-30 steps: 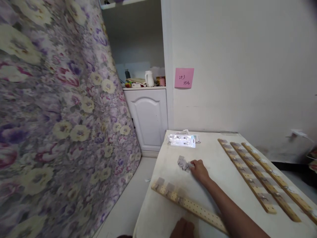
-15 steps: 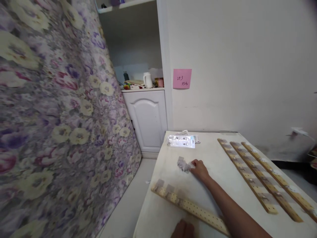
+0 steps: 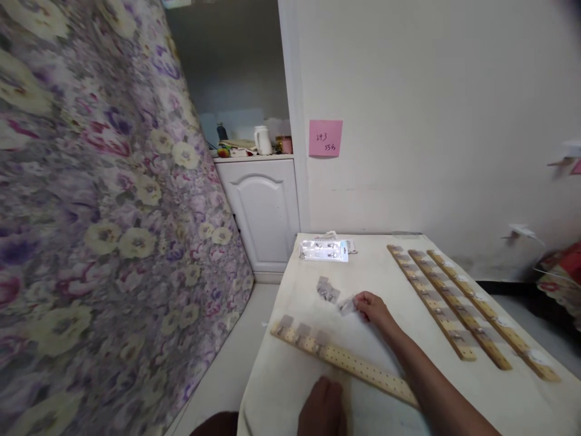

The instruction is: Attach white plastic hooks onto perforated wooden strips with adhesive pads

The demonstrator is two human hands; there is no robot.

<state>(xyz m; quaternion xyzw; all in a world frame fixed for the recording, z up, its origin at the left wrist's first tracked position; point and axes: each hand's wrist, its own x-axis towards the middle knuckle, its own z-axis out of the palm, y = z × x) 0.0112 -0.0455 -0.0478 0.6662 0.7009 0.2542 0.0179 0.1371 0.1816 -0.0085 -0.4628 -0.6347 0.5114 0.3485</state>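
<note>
Fingertips of the right hand [image 3: 373, 306] pinch a small clear plastic packet [image 3: 347, 305] on the cream table [image 3: 390, 284], at 12 o'clock from the perforated wooden strip [image 3: 345, 360]; left hand [image 3: 323, 407] rests flat, grip unclear.

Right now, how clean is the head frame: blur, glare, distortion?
Head view: the floral fabric on the left is smeared; glare washes out the clear packet; wide-angle warp tilts the wall edge; the right hand and the perforated wooden strip read fairly sharp.
</note>
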